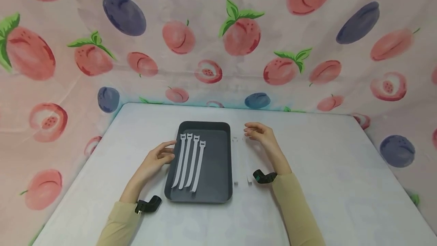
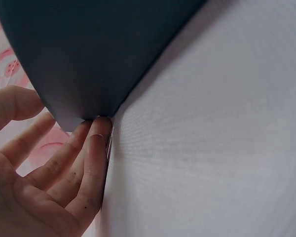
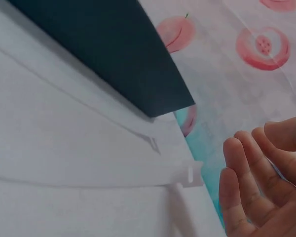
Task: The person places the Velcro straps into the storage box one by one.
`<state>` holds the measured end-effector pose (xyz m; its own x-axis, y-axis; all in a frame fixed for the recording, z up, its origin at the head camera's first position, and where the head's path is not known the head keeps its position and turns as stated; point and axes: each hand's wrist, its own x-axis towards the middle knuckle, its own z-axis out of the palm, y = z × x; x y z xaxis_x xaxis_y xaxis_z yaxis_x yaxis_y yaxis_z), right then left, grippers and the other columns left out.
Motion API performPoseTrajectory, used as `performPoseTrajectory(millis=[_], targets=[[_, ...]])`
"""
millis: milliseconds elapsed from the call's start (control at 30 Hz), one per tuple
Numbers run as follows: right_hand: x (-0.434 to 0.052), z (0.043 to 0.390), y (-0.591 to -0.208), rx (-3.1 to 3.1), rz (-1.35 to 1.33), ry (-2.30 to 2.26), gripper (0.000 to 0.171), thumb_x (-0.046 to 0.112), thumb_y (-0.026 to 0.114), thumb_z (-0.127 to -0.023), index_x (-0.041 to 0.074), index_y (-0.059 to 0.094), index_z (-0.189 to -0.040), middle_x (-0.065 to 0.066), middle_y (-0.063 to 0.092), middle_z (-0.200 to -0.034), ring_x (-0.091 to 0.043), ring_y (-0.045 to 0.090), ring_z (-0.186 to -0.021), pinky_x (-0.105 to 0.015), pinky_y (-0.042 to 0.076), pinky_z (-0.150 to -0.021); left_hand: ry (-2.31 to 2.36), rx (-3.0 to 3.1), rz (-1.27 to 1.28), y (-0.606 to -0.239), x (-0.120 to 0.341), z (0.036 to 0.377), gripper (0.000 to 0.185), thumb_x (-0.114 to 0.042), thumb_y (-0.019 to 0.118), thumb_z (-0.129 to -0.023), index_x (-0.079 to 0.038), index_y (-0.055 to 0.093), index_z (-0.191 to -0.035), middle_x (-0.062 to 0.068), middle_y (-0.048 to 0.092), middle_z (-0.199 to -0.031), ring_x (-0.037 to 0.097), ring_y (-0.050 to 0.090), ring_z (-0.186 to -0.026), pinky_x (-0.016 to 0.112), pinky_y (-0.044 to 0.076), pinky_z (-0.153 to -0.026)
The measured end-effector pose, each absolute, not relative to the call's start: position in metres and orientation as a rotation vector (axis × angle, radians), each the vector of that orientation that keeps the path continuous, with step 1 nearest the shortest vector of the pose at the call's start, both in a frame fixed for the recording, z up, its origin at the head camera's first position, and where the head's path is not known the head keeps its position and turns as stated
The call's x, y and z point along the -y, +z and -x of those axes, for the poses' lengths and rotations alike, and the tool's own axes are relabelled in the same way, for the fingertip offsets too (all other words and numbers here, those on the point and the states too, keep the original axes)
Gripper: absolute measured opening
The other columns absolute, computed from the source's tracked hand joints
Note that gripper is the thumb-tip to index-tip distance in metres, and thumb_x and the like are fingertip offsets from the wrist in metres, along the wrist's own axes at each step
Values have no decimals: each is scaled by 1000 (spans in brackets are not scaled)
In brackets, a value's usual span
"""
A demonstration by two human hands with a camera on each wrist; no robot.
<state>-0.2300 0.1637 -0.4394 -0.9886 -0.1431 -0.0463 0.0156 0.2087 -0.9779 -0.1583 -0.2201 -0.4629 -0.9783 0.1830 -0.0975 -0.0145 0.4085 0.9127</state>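
Note:
A dark grey rectangular tray (image 1: pixel 215 162) lies on the table, with several white cable ties (image 1: pixel 194 161) with slotted heads side by side in its left half. My left hand (image 1: pixel 157 158) is at the tray's left side. In the left wrist view, the fingers (image 2: pixel 94 163) of that hand touch the tray's outer wall (image 2: pixel 89 64) with the thumb near its rim. Right of the tray, two more white cable ties lie on the white table, one (image 1: pixel 236 160) nearer the tray. Close to their slotted heads is my right hand (image 1: pixel 263 134), holding nothing, its fingers loosely bent.
The white table (image 1: pixel 341 177) extends to both sides and in front of the tray. A fruit-print cloth (image 1: pixel 211 41) hangs behind the table's far edge and along its sides. Each wrist wears a small black camera, the left one (image 1: pixel 148 204) beside the tray's near left corner.

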Motion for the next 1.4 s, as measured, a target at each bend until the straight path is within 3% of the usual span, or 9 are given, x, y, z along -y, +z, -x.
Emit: performPoseTrajectory(millis=[433, 700, 800, 967, 1067, 1400], targets=[[-175, 234, -455, -2376, 27, -1867, 36, 15, 59, -95, 2, 58, -128, -17, 65, -118, -1, 66, -88, -23, 54, -83, 1635, -2458, -161, -463, 221, 160, 50, -19, 59, -95, -18, 44, -143, 24, 55, -131, 37, 60, -115, 43, 52, -92], [-178, 237, -462, -2393, 98, -1827, 38, 10, 57, -95, -3, 54, -131, -27, 57, -129, 5, 60, -91, -18, 51, -81, 1628, -2462, -142, -463, 222, 161, 50, -19, 58, -95, -17, 44, -143, 24, 55, -131, 36, 60, -115, 44, 51, -93], [-177, 237, -463, -2415, 121, -1781, 38, 8, 56, -95, -4, 53, -131, -28, 57, -129, -2, 60, -96, -18, 50, -80, 1623, -2467, -140, -462, 222, 160, 50, -19, 58, -95, -16, 44, -144, 24, 55, -131, 36, 61, -115, 44, 51, -93], [-173, 235, -465, -2437, 154, -1741, 38, 5, 54, -96, -7, 51, -132, -30, 56, -129, -29, 59, -114, -16, 49, -80, 1630, -2457, -132, -462, 221, 159, 50, -18, 58, -95, -18, 44, -143, 24, 55, -132, 36, 61, -115, 44, 52, -93], [-172, 235, -466, -2434, 156, -1736, 38, 4, 53, -96, -7, 50, -132, -30, 55, -130, -38, 54, -120, -13, 47, -80, 1630, -2459, -147, -463, 221, 159, 50, -17, 58, -96, -17, 44, -143, 24, 55, -132, 36, 61, -115, 44, 52, -92], [-169, 236, -468, -2465, 139, -1691, 38, 5, 54, -96, -4, 52, -133, -27, 56, -131, -33, 56, -119, -17, 48, -85, 1620, -2467, -140, -465, 222, 159, 50, -19, 59, -95, -17, 45, -143, 24, 55, -131, 34, 61, -113, 44, 52, -93]])
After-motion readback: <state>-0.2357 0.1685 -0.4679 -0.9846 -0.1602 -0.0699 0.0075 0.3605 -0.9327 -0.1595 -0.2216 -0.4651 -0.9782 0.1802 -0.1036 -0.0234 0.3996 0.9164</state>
